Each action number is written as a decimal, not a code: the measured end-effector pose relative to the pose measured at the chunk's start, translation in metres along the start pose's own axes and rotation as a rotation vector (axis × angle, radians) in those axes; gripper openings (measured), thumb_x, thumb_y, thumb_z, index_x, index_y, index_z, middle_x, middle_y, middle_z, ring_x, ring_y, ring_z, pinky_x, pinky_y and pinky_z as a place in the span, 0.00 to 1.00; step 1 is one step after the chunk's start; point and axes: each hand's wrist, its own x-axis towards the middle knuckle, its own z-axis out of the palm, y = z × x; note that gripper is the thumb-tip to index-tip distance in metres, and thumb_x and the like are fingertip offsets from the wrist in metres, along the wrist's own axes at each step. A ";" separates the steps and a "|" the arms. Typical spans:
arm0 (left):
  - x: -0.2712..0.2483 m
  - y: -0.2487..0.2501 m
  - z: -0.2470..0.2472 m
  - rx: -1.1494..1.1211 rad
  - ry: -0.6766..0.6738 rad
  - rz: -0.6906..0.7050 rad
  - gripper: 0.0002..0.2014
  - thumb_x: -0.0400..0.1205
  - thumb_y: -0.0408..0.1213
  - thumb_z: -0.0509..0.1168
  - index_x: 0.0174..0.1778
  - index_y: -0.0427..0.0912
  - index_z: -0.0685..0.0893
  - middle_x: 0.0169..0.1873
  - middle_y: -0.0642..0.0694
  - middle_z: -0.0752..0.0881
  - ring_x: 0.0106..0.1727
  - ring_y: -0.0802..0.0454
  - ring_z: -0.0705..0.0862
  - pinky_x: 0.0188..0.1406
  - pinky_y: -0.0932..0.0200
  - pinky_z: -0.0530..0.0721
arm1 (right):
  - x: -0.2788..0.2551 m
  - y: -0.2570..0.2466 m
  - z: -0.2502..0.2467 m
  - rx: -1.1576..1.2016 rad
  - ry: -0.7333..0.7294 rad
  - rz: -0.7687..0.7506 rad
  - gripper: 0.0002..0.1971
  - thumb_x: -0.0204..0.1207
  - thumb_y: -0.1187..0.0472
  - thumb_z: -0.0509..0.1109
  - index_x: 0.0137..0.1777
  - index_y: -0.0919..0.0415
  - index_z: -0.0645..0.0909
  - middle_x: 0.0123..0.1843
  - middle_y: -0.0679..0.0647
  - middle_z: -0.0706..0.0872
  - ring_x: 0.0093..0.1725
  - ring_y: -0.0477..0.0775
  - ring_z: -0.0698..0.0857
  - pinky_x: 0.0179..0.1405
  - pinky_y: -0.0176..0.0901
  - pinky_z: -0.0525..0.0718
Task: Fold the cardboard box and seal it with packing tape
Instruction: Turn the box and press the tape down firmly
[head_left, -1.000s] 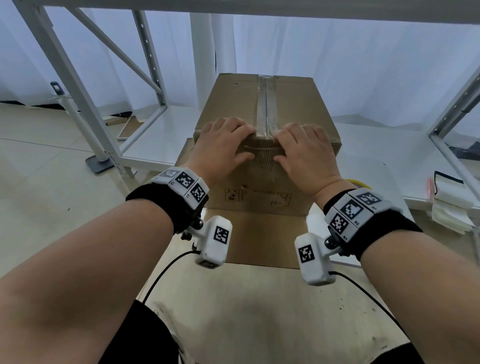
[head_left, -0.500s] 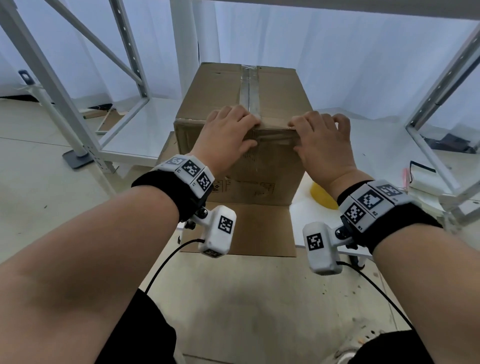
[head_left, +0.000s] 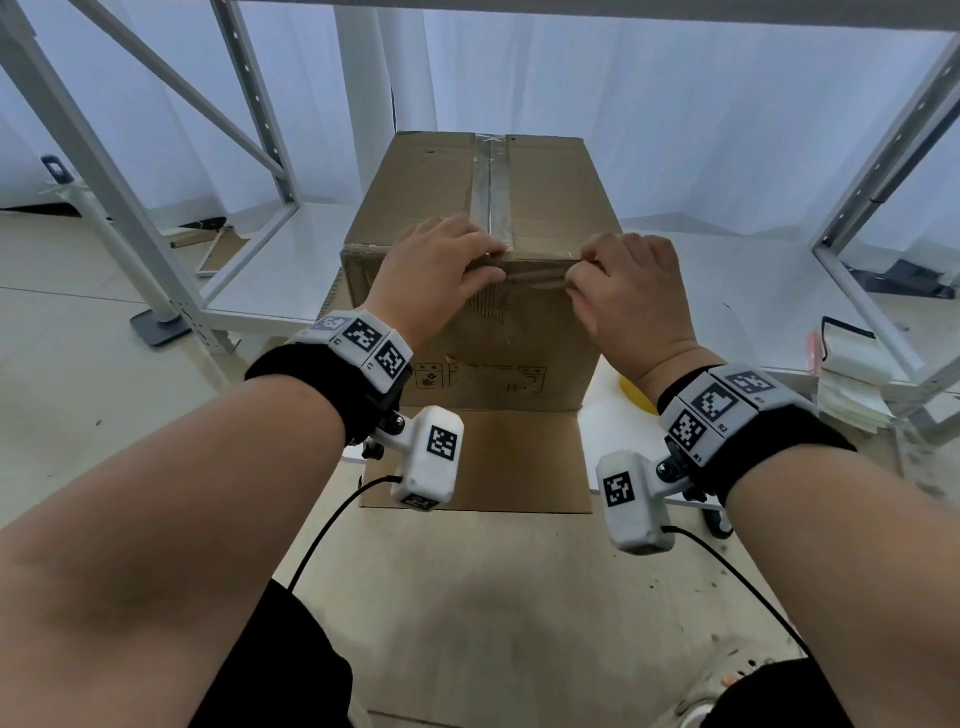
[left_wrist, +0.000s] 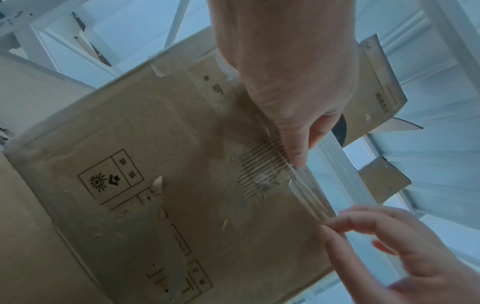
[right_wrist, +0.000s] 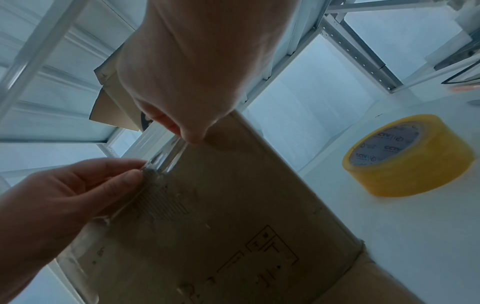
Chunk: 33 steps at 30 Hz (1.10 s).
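Observation:
A brown cardboard box (head_left: 483, 197) stands on the white shelf (head_left: 737, 291), clear tape running along its top seam. My left hand (head_left: 493, 267) is at the top front edge, thumb and forefinger holding a clear tape strip (left_wrist: 311, 195) against the torn front face. My right hand (head_left: 574, 273) pinches the strip's other end a short way to the right. In the left wrist view the strip stretches from my thumb (left_wrist: 296, 154) to the right fingers (left_wrist: 358, 220). The right wrist view shows the same pinch (right_wrist: 182, 133) and the box face (right_wrist: 233, 226).
A yellow tape roll (right_wrist: 407, 156) lies on the shelf right of the box, half hidden behind my right wrist (head_left: 636, 397). A box flap (head_left: 478, 457) hangs down in front. White rack posts (head_left: 156, 249) flank the box. Papers (head_left: 852, 384) are stacked at right.
Both hands lay flat on the box's front edge. The right hand has since moved right, away from the left, and now pinches a tape strip pulled off the front face.

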 end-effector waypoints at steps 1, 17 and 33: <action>0.000 -0.004 -0.001 -0.022 0.006 -0.009 0.18 0.84 0.48 0.60 0.68 0.48 0.80 0.64 0.48 0.82 0.66 0.48 0.77 0.69 0.50 0.70 | 0.000 0.000 0.001 0.006 0.010 -0.004 0.02 0.70 0.68 0.75 0.41 0.64 0.84 0.45 0.59 0.84 0.45 0.63 0.83 0.50 0.50 0.66; 0.000 -0.017 0.004 -0.089 0.023 -0.030 0.18 0.83 0.51 0.61 0.67 0.51 0.82 0.65 0.50 0.83 0.66 0.50 0.78 0.68 0.51 0.73 | 0.001 -0.003 -0.007 0.268 -0.048 0.111 0.04 0.76 0.72 0.66 0.43 0.64 0.79 0.45 0.61 0.84 0.44 0.64 0.82 0.52 0.52 0.79; -0.010 0.010 0.008 0.227 0.072 0.185 0.10 0.81 0.39 0.67 0.51 0.36 0.83 0.55 0.39 0.82 0.55 0.36 0.80 0.53 0.42 0.80 | 0.000 -0.010 -0.013 0.290 -0.148 0.239 0.05 0.81 0.67 0.61 0.48 0.67 0.77 0.50 0.62 0.81 0.47 0.63 0.79 0.53 0.51 0.76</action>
